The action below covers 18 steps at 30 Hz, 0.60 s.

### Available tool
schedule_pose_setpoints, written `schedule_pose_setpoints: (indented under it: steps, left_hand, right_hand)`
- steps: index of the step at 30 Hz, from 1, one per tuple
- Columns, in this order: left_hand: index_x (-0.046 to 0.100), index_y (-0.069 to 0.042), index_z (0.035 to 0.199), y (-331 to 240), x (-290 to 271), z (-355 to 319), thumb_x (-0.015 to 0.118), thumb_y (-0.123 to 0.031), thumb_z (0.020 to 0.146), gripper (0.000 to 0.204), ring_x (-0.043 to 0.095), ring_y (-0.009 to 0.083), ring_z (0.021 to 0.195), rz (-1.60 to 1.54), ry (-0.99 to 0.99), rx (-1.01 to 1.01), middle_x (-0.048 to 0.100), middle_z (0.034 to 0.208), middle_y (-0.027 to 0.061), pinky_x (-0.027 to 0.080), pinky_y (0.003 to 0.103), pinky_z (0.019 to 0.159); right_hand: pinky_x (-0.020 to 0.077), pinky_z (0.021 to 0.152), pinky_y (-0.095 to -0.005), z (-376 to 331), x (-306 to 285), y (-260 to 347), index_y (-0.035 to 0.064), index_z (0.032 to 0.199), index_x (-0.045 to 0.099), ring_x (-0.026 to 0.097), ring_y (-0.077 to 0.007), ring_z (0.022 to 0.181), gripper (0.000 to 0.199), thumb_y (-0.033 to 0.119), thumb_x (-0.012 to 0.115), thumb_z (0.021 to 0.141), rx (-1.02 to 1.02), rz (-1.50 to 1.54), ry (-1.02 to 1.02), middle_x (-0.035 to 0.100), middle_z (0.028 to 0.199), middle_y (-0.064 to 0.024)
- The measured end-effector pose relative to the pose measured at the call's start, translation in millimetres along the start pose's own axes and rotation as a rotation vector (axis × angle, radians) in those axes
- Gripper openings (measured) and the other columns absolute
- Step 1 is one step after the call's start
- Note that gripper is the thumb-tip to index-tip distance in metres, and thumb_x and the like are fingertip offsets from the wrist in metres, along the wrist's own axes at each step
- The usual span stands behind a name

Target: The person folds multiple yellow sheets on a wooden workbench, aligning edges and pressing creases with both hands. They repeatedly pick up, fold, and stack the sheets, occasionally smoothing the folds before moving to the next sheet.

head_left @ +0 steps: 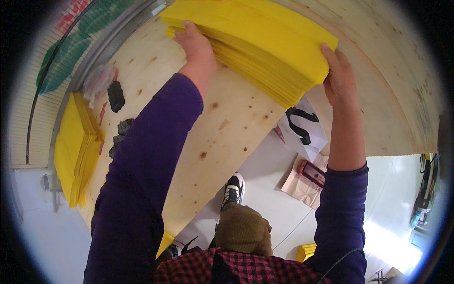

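Observation:
A thick stack of yellow sheets, soft like cloth or felt, spans the far side of the pale wooden table. Near its left end my left hand grips the near edge, a fingertip showing on the top sheet. My right hand holds the right end, with its fingertips at the upper corner and the palm against the side. The layered near edges of the sheets fan out between my hands. Part of each hand's grip is hidden by the stack or by the hand itself.
Another yellow stack stands at the table's left edge, near a black block and a dark grey crumpled thing. Below the table, a white bag and a dark red-framed object lie on the floor. A curved wooden panel is at right.

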State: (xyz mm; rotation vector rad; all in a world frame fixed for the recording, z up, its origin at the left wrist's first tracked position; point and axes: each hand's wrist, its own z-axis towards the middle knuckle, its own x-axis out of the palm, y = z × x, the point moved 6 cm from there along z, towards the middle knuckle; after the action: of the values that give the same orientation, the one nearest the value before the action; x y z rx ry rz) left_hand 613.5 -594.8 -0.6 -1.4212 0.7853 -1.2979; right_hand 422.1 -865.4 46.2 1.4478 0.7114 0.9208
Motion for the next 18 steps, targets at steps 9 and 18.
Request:
schedule_pose_setpoints:
  steps: [9, 18]
  left_hand:
    - [0.001, -0.003, 0.149, 10.7, 18.8, -8.2, 0.03, -0.052, 0.096, 0.078, 0.022, 0.029, 0.139, -0.196, 0.012, -0.185, 0.006, 0.156, 0.0145, 0.021, 0.04, 0.113]
    - [0.007, -0.004, 0.148, 10.3, 11.6, -3.1, 0.027, -0.054, 0.096, 0.075, 0.017, 0.029, 0.141, -0.165, 0.019, -0.074, 0.01, 0.155, 0.0147, 0.016, 0.039, 0.114]
  right_hand:
    - [0.0348, 0.1, -0.0376, -36.5, -3.2, 5.3, -0.0021, 0.137, 0.032, 0.041, -0.0248, 0.122, 0.064, 0.046, 0.04, 0.097, -0.093, -0.096, -0.188, 0.041, 0.133, -0.0156]
    - [0.003, 0.117, -0.0376, -65.4, 5.5, -32.0, -0.0019, 0.148, 0.005, -0.001, -0.024, 0.145, 0.082, 0.059, 0.025, 0.097, -0.297, 0.212, -0.331, 0.0, 0.156, -0.0157]
